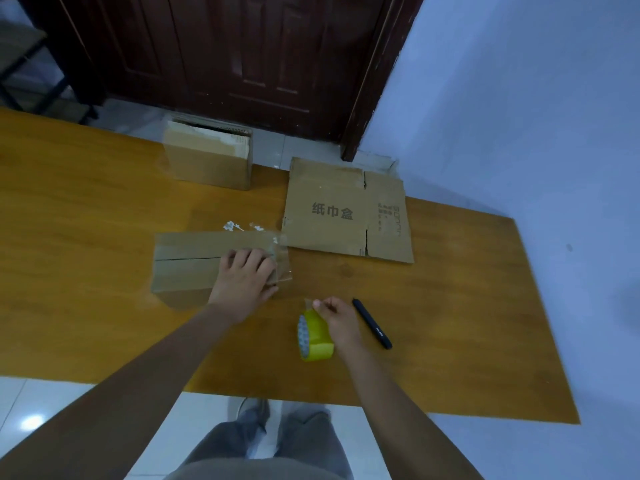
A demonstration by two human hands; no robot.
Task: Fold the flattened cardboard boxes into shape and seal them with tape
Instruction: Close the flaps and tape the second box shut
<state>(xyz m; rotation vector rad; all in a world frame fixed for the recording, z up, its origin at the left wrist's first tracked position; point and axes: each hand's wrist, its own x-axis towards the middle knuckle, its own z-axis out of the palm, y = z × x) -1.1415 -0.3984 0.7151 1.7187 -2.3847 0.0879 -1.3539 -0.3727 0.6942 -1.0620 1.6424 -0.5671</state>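
Note:
A folded cardboard box [188,266] lies on the wooden table [86,209], its top flaps meeting along a seam, with clear tape hanging off its right end. My left hand [247,277] presses down on the box's right end, fingers spread over the flaps. My right hand [337,318] grips a yellow tape roll [313,337] just right of the box and pinches the loose tape end between thumb and forefinger. A flattened cardboard box [332,216] with printed characters lies farther back on the right.
A black pen-like cutter [372,323] lies right of my right hand. An assembled cardboard box [209,161] stands at the table's far edge. A dark wooden door [242,57] is behind, a white wall to the right. My legs stand at the table's near edge.

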